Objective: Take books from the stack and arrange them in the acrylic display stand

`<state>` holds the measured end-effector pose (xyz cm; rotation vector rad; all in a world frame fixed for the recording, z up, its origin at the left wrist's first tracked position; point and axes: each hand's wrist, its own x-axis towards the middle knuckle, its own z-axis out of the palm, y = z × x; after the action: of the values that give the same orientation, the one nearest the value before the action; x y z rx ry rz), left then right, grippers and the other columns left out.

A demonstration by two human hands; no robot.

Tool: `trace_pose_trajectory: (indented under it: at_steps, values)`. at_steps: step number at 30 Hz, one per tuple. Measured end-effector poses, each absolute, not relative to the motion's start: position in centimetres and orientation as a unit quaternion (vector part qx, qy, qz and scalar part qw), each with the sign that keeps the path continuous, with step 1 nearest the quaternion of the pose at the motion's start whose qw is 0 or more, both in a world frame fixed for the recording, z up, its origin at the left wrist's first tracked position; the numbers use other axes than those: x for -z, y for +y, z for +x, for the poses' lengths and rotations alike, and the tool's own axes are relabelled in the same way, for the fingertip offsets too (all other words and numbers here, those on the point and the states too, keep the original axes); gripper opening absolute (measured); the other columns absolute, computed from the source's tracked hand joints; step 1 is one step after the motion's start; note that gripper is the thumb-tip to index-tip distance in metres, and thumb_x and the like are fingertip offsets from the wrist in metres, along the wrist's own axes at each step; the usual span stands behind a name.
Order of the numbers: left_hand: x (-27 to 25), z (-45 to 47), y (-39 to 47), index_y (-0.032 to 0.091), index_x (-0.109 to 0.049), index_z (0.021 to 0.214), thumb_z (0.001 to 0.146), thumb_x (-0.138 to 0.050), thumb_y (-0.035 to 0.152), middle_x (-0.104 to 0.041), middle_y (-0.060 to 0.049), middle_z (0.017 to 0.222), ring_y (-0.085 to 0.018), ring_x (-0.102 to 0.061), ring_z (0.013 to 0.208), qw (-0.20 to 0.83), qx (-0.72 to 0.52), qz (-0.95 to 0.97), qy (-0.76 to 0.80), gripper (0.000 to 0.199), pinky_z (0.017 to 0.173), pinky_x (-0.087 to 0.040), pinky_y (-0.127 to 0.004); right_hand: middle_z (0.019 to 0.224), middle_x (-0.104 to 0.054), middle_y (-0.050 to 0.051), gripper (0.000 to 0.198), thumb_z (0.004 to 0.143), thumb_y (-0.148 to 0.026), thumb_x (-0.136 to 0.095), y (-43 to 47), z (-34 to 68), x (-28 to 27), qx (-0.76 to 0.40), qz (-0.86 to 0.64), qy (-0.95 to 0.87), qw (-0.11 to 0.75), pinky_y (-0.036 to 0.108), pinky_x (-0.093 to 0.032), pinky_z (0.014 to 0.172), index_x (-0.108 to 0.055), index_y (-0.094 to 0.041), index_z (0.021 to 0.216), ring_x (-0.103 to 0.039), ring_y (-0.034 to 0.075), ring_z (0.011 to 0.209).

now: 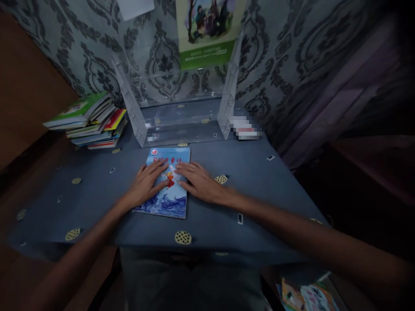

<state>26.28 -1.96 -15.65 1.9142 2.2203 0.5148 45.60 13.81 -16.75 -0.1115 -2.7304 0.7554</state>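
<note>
A: L hand (149, 183) & R hand (198, 183), what's up rn?
B: both open, palms down, fingers spread on the blue book (171, 205), so it's right under em tbh
A: k, other stuff?
B: book pile (92, 121) beyond L hand, off to its left; clear stand (131, 108) past both, fwiw
</note>
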Motion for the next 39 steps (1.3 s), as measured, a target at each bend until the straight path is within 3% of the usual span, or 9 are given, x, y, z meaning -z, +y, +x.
trace_pose_trajectory:
  at_steps: [4, 9, 16, 23, 27, 30, 33, 39]
  values:
    - [16.5, 24.1, 0.3, 0.017, -0.05, 0.148, 0.098, -0.048, 0.054, -0.041, -0.018, 0.161, -0.033, -0.035, 0.151, 0.061, -0.191, 0.603, 0.772, 0.063, 0.123, -0.025, -0.057, 0.163, -0.037, 0.02, 0.055, 0.103, -0.036, -0.048, 15.2, 43.4, 16.3, -0.226, -0.162, -0.956, 0.09, 0.055, -0.023, 0.126, -0.044, -0.009, 0.15, -0.026, 0.03, 0.155]
    - [17.3, 23.2, 1.0, 0.007, -0.053, 0.143, 0.1, -0.04, 0.043, -0.048, -0.024, 0.153, -0.033, -0.043, 0.146, 0.018, -0.245, 0.554, 0.795, 0.057, 0.121, -0.033, -0.052, 0.165, -0.027, 0.025, 0.065, 0.102, -0.043, -0.048, 14.3, 43.2, 15.9, -0.196, -0.218, -0.953, 0.07, 0.053, -0.02, 0.127, -0.038, -0.003, 0.153, -0.021, 0.034, 0.156]
    - [17.1, 23.7, 0.0, 0.013, -0.047, 0.146, 0.097, -0.043, 0.029, -0.059, -0.018, 0.145, -0.029, -0.056, 0.134, 0.007, -0.36, 0.523, 0.773, 0.052, 0.115, -0.042, -0.051, 0.167, -0.019, 0.026, 0.099, 0.088, -0.076, -0.054, 11.8, 46.1, 16.4, -0.21, -0.164, -0.962, 0.054, 0.062, -0.017, 0.125, -0.032, -0.011, 0.159, -0.014, 0.042, 0.157]
    - [17.3, 22.9, 0.0, 0.021, -0.049, 0.143, 0.086, -0.062, 0.032, -0.053, -0.015, 0.15, -0.03, -0.059, 0.129, 0.123, -0.522, 0.44, 0.72, 0.059, 0.11, -0.047, -0.051, 0.172, -0.002, 0.016, 0.115, 0.071, -0.082, -0.069, 11.5, 47.0, 15.1, -0.261, -0.107, -0.959, -0.024, 0.068, -0.011, 0.124, -0.028, -0.026, 0.162, 0.002, 0.048, 0.155]
    - [16.8, 22.2, -0.1, 0.022, -0.051, 0.137, 0.077, -0.071, 0.023, -0.059, -0.014, 0.14, -0.024, -0.069, 0.113, 0.203, -0.639, 0.283, 0.686, 0.063, 0.094, -0.058, -0.04, 0.171, 0.003, 0.016, 0.12, 0.067, -0.081, -0.073, 11.9, 47.1, 14.8, -0.28, -0.096, -0.954, -0.044, 0.07, -0.008, 0.123, -0.026, -0.027, 0.163, 0.007, 0.048, 0.155]
    - [15.8, 22.4, -0.3, 0.015, -0.058, 0.124, 0.073, -0.074, 0.013, -0.071, -0.013, 0.116, -0.02, -0.074, 0.09, 0.313, -0.687, 0.173, 0.632, 0.053, 0.077, -0.062, -0.031, 0.172, 0.001, 0.016, 0.12, 0.066, -0.08, -0.074, 12.1, 47.3, 15.0, -0.283, -0.082, -0.955, -0.032, 0.07, -0.008, 0.123, -0.026, -0.027, 0.163, 0.006, 0.047, 0.156]
    - [14.8, 23.2, -0.3, 0.009, -0.065, 0.108, 0.075, -0.07, 0.009, -0.076, -0.013, 0.092, -0.021, -0.075, 0.074, 0.438, -0.669, 0.137, 0.585, 0.033, 0.069, -0.064, -0.032, 0.172, -0.002, 0.015, 0.118, 0.066, -0.076, -0.078, 12.2, 47.5, 15.2, -0.286, -0.072, -0.956, -0.012, 0.069, -0.01, 0.123, -0.028, -0.03, 0.162, 0.0, 0.046, 0.156]
    - [13.7, 24.9, -0.1, 0.014, -0.068, 0.102, 0.081, -0.069, 0.01, -0.079, -0.008, 0.086, -0.02, -0.075, 0.067, 0.424, -0.705, 0.102, 0.559, 0.021, 0.069, -0.066, -0.033, 0.172, 0.006, 0.016, 0.123, 0.066, -0.068, -0.083, 12.7, 47.5, 16.0, -0.342, -0.102, -0.934, 0.036, 0.064, -0.025, 0.122, -0.02, -0.028, 0.164, -0.006, 0.044, 0.157]
